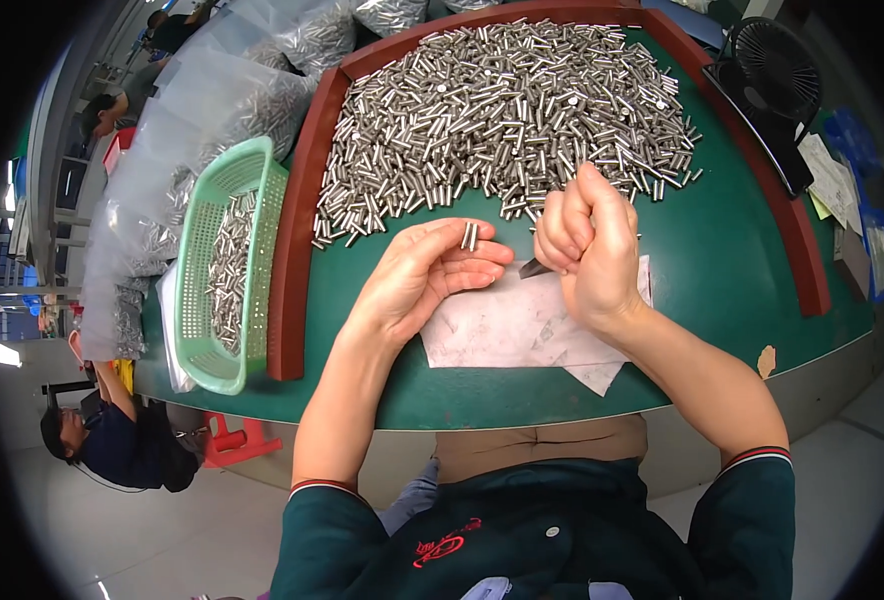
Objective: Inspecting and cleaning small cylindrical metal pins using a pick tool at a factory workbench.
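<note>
My left hand [417, 275] is turned palm up, its thumb and fingers closed lightly on a couple of short metal pins [470, 237]. Close by on the right, my right hand [597, 245] is curled into a fist. From its lower left side sticks a dark, flat-looking piece [534, 268], whose kind I cannot make out; the rest is inside the fist. Under both hands lies a stained white cloth [507, 325]. A large heap of loose metal pins [507, 110] spreads over the green table [732, 290] just beyond my fingers.
Dark red wooden rails [302, 240] border the heap. At the left stands a green plastic basket [192, 280] with more pins, beside clear bags of pins [262, 110]. A black fan [774, 70] and papers [830, 180] are at the right. A co-worker [127, 440] sits at the lower left.
</note>
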Tool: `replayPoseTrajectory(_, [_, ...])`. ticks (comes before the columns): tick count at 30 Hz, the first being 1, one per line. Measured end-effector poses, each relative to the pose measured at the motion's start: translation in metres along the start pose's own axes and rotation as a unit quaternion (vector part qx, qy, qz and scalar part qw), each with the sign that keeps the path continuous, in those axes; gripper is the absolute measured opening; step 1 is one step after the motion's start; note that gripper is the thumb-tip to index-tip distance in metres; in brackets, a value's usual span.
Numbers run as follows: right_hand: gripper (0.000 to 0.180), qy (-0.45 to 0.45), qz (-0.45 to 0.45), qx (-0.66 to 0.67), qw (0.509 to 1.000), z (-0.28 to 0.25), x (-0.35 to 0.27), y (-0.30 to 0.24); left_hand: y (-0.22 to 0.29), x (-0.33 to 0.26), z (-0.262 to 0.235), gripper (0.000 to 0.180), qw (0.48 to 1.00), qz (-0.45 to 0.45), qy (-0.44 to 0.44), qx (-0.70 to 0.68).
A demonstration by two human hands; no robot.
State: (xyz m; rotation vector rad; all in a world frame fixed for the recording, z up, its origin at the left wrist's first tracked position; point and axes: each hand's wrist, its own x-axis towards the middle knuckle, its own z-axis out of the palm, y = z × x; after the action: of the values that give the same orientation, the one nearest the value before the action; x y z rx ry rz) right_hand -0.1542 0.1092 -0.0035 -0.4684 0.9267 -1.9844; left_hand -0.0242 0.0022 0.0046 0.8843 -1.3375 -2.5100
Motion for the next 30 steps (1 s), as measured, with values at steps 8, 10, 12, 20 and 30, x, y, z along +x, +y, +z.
replayPoseTrajectory(8, [0.045,-0.008,-0.036,-0.006,0.999,0.000,-0.009,0.001,-0.004,0.003,-0.010,0.025,0.994,0.100,-0.005,-0.035])
replayPoseTrajectory(10, [0.044,-0.029,-0.063,-0.047,0.996,-0.002,-0.013,0.004,-0.004,0.005,-0.015,0.026,0.995,0.091,-0.017,-0.040])
replayPoseTrajectory(12, [0.042,-0.039,-0.073,-0.054,0.995,-0.004,-0.019,0.006,-0.004,0.006,-0.016,0.028,0.995,0.079,-0.026,-0.048])
replayPoseTrajectory(20, [0.047,-0.119,-0.167,-0.148,0.968,-0.001,-0.020,0.004,0.001,0.006,-0.014,0.034,0.998,0.000,-0.030,-0.062])
replayPoseTrajectory(30, [0.043,-0.159,-0.218,-0.201,0.942,-0.003,-0.021,0.008,0.005,0.017,0.004,0.025,0.993,0.037,0.029,0.108])
